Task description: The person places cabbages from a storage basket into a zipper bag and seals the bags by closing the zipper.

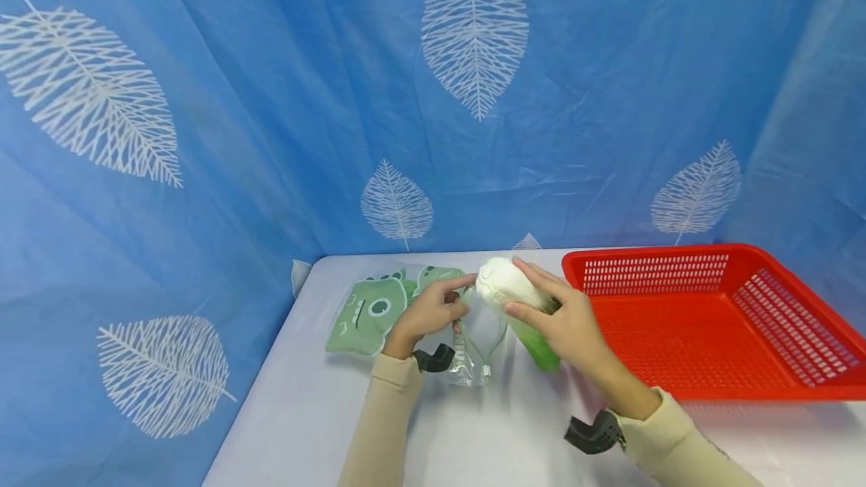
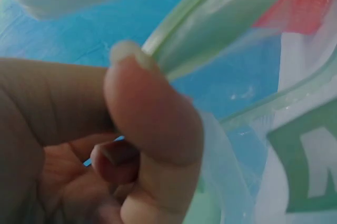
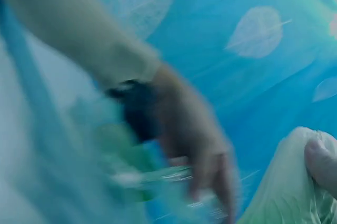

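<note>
My left hand (image 1: 426,316) pinches the rim of a clear zip bag (image 1: 358,322) printed with green cartoon monsters. In the left wrist view the thumb presses the bag's pale green edge (image 2: 181,34) against a finger. The bag lies on the table, its mouth partly spread, with a small white slider (image 1: 485,371) on the seal. My right hand (image 1: 575,325) grips a Chinese cabbage (image 1: 499,282), white at the end and green at the leaves, above the table at the bag's right side. Its white end tilts up toward my left fingers. The right wrist view is blurred.
A red perforated plastic basket (image 1: 758,255) stands on the right of the white table (image 1: 487,442), close to my right hand. Blue cloth (image 1: 325,96) with white leaf patterns hangs behind and along the left side.
</note>
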`<state>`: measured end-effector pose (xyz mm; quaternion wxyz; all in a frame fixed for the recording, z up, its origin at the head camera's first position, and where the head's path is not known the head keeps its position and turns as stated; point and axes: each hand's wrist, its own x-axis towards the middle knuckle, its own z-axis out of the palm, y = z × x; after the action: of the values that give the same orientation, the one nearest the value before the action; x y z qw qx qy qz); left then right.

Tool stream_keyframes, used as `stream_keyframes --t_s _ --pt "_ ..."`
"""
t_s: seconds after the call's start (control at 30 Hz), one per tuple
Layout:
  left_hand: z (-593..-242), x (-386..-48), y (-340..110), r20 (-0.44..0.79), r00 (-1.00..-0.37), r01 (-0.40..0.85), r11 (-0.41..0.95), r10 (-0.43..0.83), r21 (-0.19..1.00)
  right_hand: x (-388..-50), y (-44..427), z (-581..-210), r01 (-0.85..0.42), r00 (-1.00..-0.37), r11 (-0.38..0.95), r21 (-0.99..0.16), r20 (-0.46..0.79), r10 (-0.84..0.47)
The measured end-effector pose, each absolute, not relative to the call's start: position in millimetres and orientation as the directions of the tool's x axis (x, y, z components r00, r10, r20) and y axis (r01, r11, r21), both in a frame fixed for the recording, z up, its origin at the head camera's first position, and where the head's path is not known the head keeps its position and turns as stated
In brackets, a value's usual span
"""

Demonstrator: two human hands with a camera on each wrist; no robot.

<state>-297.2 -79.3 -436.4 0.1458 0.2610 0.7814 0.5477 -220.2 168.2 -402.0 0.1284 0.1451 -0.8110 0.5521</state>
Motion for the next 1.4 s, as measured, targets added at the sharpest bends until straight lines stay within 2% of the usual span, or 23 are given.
stream_keyframes --t_s 0.23,0.4,0.5,0.63,0.8,1.0,1.17,1.4 --pt "-437 -299 -82 0.073 -0.805 0.290 0.282 0.589 0.915 -213 160 -456 -0.321 -0.947 0.419 -0.849 0.300 -0.117" --pt "-436 -299 -84 0.067 -0.803 0.277 0.272 0.592 0.922 -221 161 -471 -0.395 -0.901 0.593 -0.702 0.422 -0.100" --pt "-434 -299 -85 0.083 -0.804 0.285 0.260 0.589 0.922 -228 159 -483 -0.414 -0.876 0.641 -0.646 0.475 -0.086" --pt "-436 -298 -85 0.068 -0.782 0.298 0.274 0.620 0.915 -227 157 -509 -0.431 -0.870 0.648 -0.628 0.480 -0.114" --pt "-439 -301 -83 0.055 -0.724 0.332 0.277 0.688 0.902 -230 160 -533 -0.533 -0.828 0.625 -0.571 0.504 -0.245" --pt "-437 -303 -84 0.059 -0.731 0.330 0.277 0.680 0.902 -237 175 -537 -0.608 -0.780 0.586 -0.536 0.543 -0.312" --pt "-444 -300 -86 0.003 -0.744 0.287 0.316 0.668 0.904 -232 185 -545 -0.583 -0.794 0.602 -0.546 0.539 -0.281" --pt "-443 -301 -88 0.002 -0.760 0.283 0.328 0.650 0.901 -234 196 -551 -0.416 -0.899 0.542 -0.731 0.420 -0.124"
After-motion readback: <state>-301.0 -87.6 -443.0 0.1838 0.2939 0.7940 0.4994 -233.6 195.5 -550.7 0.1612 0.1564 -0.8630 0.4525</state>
